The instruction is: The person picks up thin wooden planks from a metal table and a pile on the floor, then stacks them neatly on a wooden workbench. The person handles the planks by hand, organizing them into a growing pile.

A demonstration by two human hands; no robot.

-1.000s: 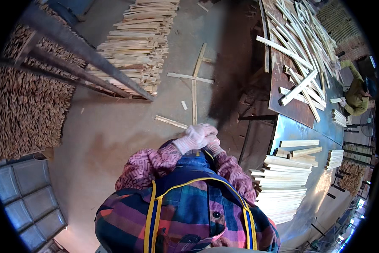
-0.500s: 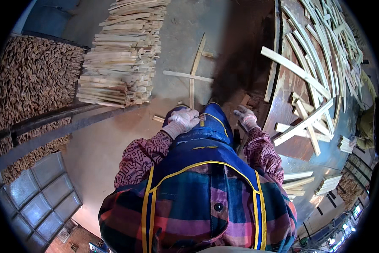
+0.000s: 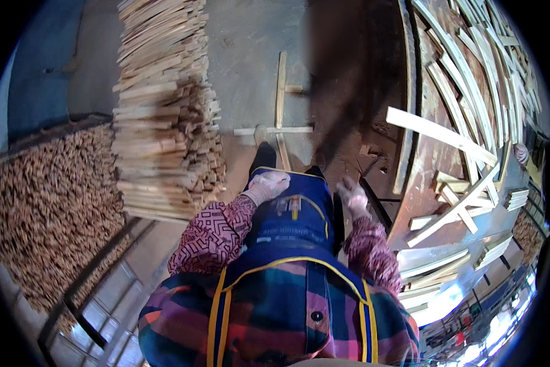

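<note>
Both hands wear pale gloves below patterned pink sleeve covers. My left hand [image 3: 267,185] hangs in front of the blue apron [image 3: 287,220], fingers loosely curled together with no object showing in them. At the apron's right side, my right hand [image 3: 353,197] hangs with its fingers slightly apart and bent, holding nothing visible. Ahead of my feet, a long wooden strip [image 3: 281,92] lies on the floor, crossed by another strip [image 3: 296,129]. One shoe [image 3: 261,133] covers part of the crossing strip.
A tall stack of wooden strips [image 3: 159,122] stands at left, beside a larger pile of cut wood [image 3: 55,214]. On the right, a workbench [image 3: 431,147] carries curved slats [image 3: 464,79] and crossed boards [image 3: 464,199]. One board [image 3: 440,136] overhangs its edge. A metal rail [image 3: 67,287] runs lower left.
My body has moved forward; the left stack and the bench boards sit lower in view. A shoe now shows on the crossing strip. Both hands stay beside the apron.
</note>
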